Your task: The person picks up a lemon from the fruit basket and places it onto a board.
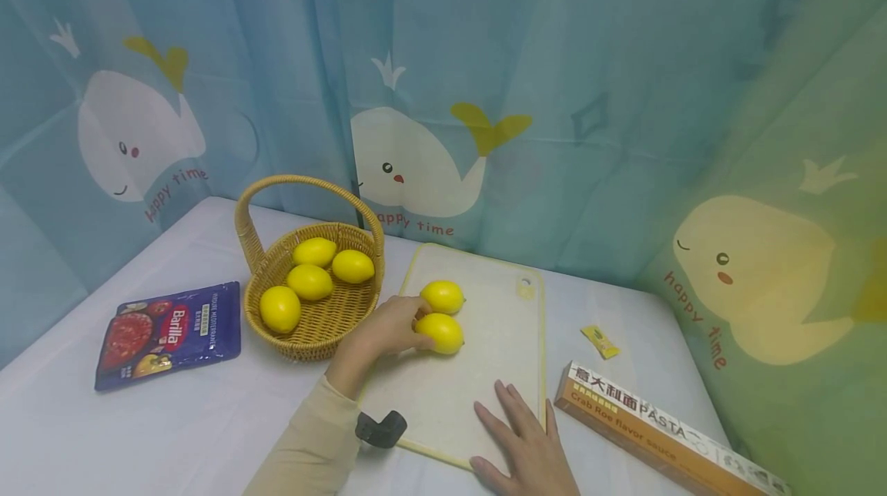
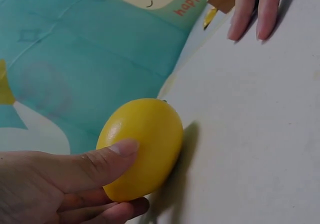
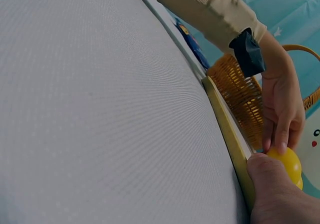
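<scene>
My left hand (image 1: 396,326) grips a yellow lemon (image 1: 443,334) on the white cutting board (image 1: 485,373), its thumb across the near side in the left wrist view. Just behind that fruit, a second lemon (image 1: 443,296) lies on the board. My right hand (image 1: 523,442) rests on the board's near right part with fingers spread, holding nothing. In the right wrist view its thumb (image 3: 270,176) lies by the board's yellow edge. Left of the board stands a wicker basket (image 1: 333,319) with several lemons inside.
A blue Barilla sauce pouch (image 1: 201,326) lies left of the basket. Right of the board are a small yellow packet (image 1: 599,342) and a long pasta box (image 1: 651,430). Behind the white table (image 1: 55,434) hangs a blue whale-print curtain (image 1: 589,34).
</scene>
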Tool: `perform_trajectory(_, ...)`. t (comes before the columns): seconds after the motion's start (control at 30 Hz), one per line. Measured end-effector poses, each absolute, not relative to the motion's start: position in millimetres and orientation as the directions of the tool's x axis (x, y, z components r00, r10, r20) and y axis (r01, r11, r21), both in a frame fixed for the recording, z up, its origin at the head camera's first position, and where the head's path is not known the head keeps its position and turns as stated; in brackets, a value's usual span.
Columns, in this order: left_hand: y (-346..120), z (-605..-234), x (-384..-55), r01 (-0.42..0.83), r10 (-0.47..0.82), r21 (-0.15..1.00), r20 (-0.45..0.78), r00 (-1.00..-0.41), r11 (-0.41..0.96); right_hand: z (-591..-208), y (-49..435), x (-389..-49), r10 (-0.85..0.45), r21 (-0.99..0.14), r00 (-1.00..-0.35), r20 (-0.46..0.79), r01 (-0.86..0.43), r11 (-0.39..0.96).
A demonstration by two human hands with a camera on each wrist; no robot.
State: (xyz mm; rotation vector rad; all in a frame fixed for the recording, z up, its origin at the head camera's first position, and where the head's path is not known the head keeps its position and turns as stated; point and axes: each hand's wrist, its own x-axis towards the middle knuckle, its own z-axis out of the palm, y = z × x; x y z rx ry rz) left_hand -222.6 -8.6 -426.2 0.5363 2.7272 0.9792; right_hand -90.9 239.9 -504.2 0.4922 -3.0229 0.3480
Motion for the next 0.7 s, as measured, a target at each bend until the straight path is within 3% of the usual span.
perform_trajectory(0.7, -7.4, -429.2, -225.7, 0.261, 0.387, 0.645, -0.058, -0.920, 0.718, -505.0, 240.7, -90.9, -0.310, -0.209, -0.944, 0.114, -0.328, 0.921)
